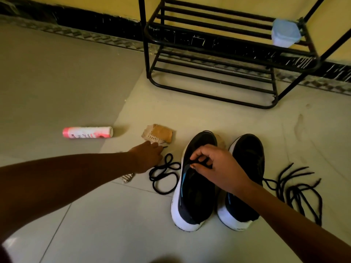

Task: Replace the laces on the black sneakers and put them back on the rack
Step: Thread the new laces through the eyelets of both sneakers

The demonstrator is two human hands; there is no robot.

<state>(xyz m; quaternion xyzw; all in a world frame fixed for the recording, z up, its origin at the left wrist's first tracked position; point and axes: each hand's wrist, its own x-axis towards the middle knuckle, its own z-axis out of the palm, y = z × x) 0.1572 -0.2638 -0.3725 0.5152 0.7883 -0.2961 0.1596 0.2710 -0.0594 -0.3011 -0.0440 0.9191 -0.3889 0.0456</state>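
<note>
Two black sneakers with white soles stand side by side on the tiled floor, the left sneaker [193,198] and the right sneaker [245,168]. My right hand [216,168] hovers over the left sneaker's tongue and pinches a black lace there. My left hand [148,156] reaches down to the floor and touches one end of a loose coiled black lace [163,177] beside the left sneaker; its fingertips are hidden. A bundle of black laces [296,188] lies to the right of the right sneaker. The black metal shoe rack [218,76] stands behind.
A pink and white tube [87,132] lies on the floor at the left. A crumpled brown and cream cloth [158,135] sits just beyond my left hand. A translucent plastic container [284,33] rests on the rack's upper shelf. A wall with a dark skirting runs behind.
</note>
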